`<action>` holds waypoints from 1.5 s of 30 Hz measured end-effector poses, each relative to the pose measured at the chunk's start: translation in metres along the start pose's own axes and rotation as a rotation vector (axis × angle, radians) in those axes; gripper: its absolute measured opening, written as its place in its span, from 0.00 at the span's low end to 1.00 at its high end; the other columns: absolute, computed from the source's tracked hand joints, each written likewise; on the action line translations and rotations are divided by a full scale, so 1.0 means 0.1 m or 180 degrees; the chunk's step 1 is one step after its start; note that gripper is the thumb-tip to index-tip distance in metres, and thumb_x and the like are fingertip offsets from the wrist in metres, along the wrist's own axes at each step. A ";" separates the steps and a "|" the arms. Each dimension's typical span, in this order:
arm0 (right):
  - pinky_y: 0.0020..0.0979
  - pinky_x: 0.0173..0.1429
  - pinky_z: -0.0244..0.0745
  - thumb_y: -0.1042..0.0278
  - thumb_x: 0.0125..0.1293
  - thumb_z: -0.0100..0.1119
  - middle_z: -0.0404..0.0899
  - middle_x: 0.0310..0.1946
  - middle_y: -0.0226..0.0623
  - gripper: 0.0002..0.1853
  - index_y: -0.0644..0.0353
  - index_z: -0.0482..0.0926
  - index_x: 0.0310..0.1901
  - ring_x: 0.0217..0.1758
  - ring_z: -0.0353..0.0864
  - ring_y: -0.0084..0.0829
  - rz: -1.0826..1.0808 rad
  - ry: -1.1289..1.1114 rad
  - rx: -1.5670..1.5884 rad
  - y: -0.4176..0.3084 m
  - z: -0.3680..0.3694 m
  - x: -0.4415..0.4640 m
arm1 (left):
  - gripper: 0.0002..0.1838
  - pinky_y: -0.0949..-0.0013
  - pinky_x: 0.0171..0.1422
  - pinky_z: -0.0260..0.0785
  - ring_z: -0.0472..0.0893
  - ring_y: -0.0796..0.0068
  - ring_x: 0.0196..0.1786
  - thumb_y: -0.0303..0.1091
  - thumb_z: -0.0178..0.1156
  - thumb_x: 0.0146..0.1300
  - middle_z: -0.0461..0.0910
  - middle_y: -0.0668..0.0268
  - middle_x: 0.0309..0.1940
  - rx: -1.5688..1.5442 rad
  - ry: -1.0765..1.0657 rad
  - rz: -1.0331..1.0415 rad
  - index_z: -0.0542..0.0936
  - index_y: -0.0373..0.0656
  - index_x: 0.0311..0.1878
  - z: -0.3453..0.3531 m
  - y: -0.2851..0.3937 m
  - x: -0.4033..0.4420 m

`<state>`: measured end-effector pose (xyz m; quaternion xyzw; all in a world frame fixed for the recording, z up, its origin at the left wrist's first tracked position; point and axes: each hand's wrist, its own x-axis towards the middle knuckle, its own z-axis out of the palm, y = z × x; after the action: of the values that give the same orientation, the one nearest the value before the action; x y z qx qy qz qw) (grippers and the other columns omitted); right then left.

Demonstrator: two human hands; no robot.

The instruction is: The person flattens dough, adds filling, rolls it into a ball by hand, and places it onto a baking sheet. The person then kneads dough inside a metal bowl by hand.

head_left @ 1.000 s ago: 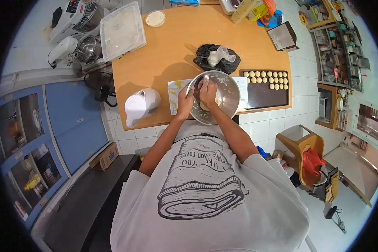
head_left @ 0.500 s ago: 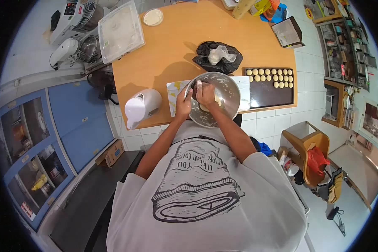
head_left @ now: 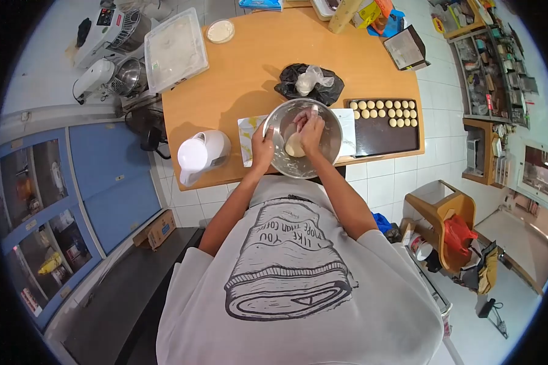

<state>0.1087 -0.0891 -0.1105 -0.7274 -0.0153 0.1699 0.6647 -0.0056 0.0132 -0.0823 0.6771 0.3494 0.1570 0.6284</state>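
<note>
A steel mixing bowl (head_left: pixel 330 137) stands tilted at the table's near edge, on a white and yellow sheet. My left hand (head_left: pixel 262 148) grips the bowl's left rim. Inside the bowl, my right hand (head_left: pixel 310 129) is closed with its fingers pinched together, touching or just beside a lump of pale dough (head_left: pixel 295 145). What its fingertips hold is too small to make out. Right of the bowl lies a dark tray (head_left: pixel 383 139) with several round dough balls (head_left: pixel 372 114) in rows at its far side.
A white pitcher (head_left: pixel 202 153) stands left of the bowl. Beyond the bowl lies a black plastic bag (head_left: pixel 332 91) with a clear bag on it. A lidded plastic box (head_left: pixel 176 52), a round container (head_left: pixel 220 31) and an open dark box (head_left: pixel 405 48) sit farther back.
My right hand has moved right inside the bowl, off the dough lump, which now shows more fully. My left hand still holds the rim. The view has shifted slightly.
</note>
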 end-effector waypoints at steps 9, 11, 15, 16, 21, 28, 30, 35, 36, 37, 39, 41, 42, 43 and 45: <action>0.45 0.36 0.73 0.52 0.83 0.43 0.78 0.17 0.44 0.32 0.63 0.80 0.22 0.21 0.79 0.45 -0.1086 -0.0310 -0.1169 0.14 0.04 -0.05 | 0.17 0.61 0.67 0.72 0.85 0.57 0.57 0.32 0.55 0.81 0.87 0.48 0.56 0.0139 0.0013 0.0086 0.80 0.32 0.65 0.03 -0.02 0.03; 0.49 0.40 0.73 0.53 0.81 0.45 0.80 0.21 0.49 0.29 0.64 0.81 0.26 0.25 0.80 0.52 -0.1099 -0.0449 -0.1390 0.23 0.05 -0.02 | 0.18 0.61 0.67 0.72 0.85 0.57 0.58 0.32 0.55 0.81 0.87 0.48 0.56 0.0148 0.0020 0.0087 0.80 0.32 0.65 0.02 -0.03 0.04; 0.57 0.50 0.73 0.56 0.80 0.49 0.84 0.31 0.59 0.22 0.65 0.85 0.37 0.36 0.83 0.64 -0.1092 -0.0701 -0.1746 0.26 0.05 0.00 | 0.18 0.60 0.68 0.72 0.85 0.57 0.59 0.31 0.56 0.80 0.87 0.48 0.56 0.0177 0.0005 0.0119 0.80 0.32 0.65 0.02 -0.08 0.03; 0.58 0.51 0.74 0.56 0.80 0.50 0.85 0.33 0.60 0.21 0.66 0.85 0.39 0.38 0.83 0.65 -0.1171 -0.0729 -0.1787 0.24 0.05 0.01 | 0.18 0.60 0.68 0.72 0.85 0.57 0.59 0.31 0.56 0.80 0.87 0.48 0.57 0.0190 -0.0003 0.0130 0.80 0.32 0.65 0.02 -0.07 0.04; 0.56 0.50 0.78 0.55 0.80 0.51 0.85 0.33 0.59 0.21 0.64 0.86 0.40 0.39 0.85 0.64 -0.1042 -0.0860 -0.1604 0.09 0.08 0.06 | 0.17 0.60 0.67 0.72 0.85 0.56 0.59 0.31 0.55 0.80 0.87 0.47 0.56 0.0210 0.0059 0.0244 0.80 0.33 0.65 0.02 -0.10 0.04; 0.50 0.65 0.75 0.65 0.71 0.60 0.86 0.52 0.52 0.09 0.61 0.86 0.40 0.59 0.83 0.51 -0.2066 -0.2546 -0.2526 -0.37 -0.37 0.09 | 0.17 0.58 0.63 0.74 0.86 0.51 0.56 0.31 0.55 0.80 0.87 0.45 0.54 0.0256 0.0140 0.0218 0.80 0.33 0.65 0.03 -0.12 0.06; 0.51 0.74 0.69 0.65 0.67 0.64 0.77 0.66 0.51 0.10 0.58 0.85 0.47 0.69 0.74 0.54 -0.1887 -0.2791 -0.2785 -0.31 -0.55 0.00 | 0.17 0.58 0.62 0.74 0.86 0.52 0.54 0.31 0.56 0.80 0.87 0.44 0.53 0.0194 0.0188 0.0230 0.80 0.33 0.65 0.04 -0.14 0.08; 0.55 0.82 0.63 0.65 0.61 0.70 0.59 0.81 0.55 0.28 0.53 0.76 0.63 0.79 0.64 0.65 -0.1151 -0.3481 -0.3687 -0.53 -0.58 -0.01 | 0.18 0.59 0.63 0.73 0.85 0.55 0.56 0.31 0.56 0.80 0.87 0.46 0.54 0.0216 -0.0023 0.0165 0.80 0.35 0.66 0.06 -0.13 0.06; 0.57 0.81 0.63 0.65 0.60 0.71 0.56 0.82 0.56 0.31 0.51 0.74 0.65 0.79 0.62 0.66 -0.1011 -0.3453 -0.3821 -0.47 -0.55 0.00 | 0.18 0.60 0.66 0.72 0.84 0.58 0.59 0.30 0.56 0.80 0.86 0.48 0.57 0.0203 -0.0104 0.0097 0.79 0.34 0.67 0.06 -0.13 0.05; 0.58 0.81 0.64 0.65 0.59 0.72 0.53 0.83 0.57 0.33 0.50 0.72 0.67 0.80 0.61 0.68 -0.0873 -0.3424 -0.3956 -0.41 -0.54 0.01 | 0.19 0.62 0.69 0.71 0.83 0.62 0.62 0.30 0.56 0.80 0.86 0.50 0.59 0.0189 -0.0182 0.0032 0.79 0.33 0.68 0.06 -0.11 0.05; 0.56 0.76 0.69 0.65 0.58 0.73 0.63 0.77 0.59 0.35 0.49 0.71 0.68 0.77 0.67 0.64 -0.1375 -0.3215 -0.4079 -0.37 -0.58 -0.02 | 0.18 0.62 0.69 0.71 0.83 0.61 0.62 0.30 0.56 0.80 0.86 0.50 0.59 0.0246 -0.0140 0.0014 0.79 0.34 0.68 0.07 -0.12 0.06; 0.53 0.72 0.73 0.66 0.57 0.74 0.73 0.69 0.60 0.35 0.49 0.72 0.68 0.72 0.74 0.60 -0.1316 -0.3354 -0.4077 -0.39 -0.57 0.00 | 0.18 0.59 0.66 0.72 0.85 0.56 0.60 0.31 0.56 0.80 0.86 0.48 0.56 0.0298 -0.0070 0.0131 0.80 0.35 0.67 0.07 -0.15 0.07; 0.51 0.69 0.75 0.66 0.57 0.74 0.77 0.65 0.60 0.35 0.49 0.72 0.67 0.69 0.78 0.58 -0.1001 -0.3585 -0.4011 -0.50 -0.53 0.05 | 0.17 0.57 0.63 0.74 0.86 0.51 0.57 0.31 0.56 0.79 0.87 0.46 0.53 0.0326 -0.0028 0.0261 0.81 0.36 0.66 0.08 -0.17 0.08; 0.50 0.67 0.77 0.67 0.57 0.74 0.82 0.60 0.59 0.34 0.50 0.73 0.67 0.66 0.81 0.57 -0.0683 -0.3804 -0.3940 -0.56 -0.50 0.08 | 0.17 0.54 0.60 0.75 0.87 0.46 0.54 0.32 0.56 0.79 0.87 0.44 0.50 0.0354 0.0014 0.0395 0.81 0.37 0.65 0.08 -0.19 0.09; 0.48 0.63 0.79 0.68 0.56 0.74 0.85 0.51 0.58 0.34 0.53 0.74 0.66 0.59 0.85 0.55 -0.1459 -0.3561 -0.3348 -0.25 -0.62 0.14 | 0.16 0.54 0.59 0.75 0.87 0.45 0.53 0.32 0.56 0.79 0.87 0.43 0.50 0.0290 0.0010 0.0423 0.81 0.37 0.64 0.08 -0.19 0.09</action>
<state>0.1437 -0.1427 -0.0853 -0.7311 -0.5735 0.3392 0.1468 0.0005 0.0130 -0.1044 0.7264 0.3114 0.1834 0.5846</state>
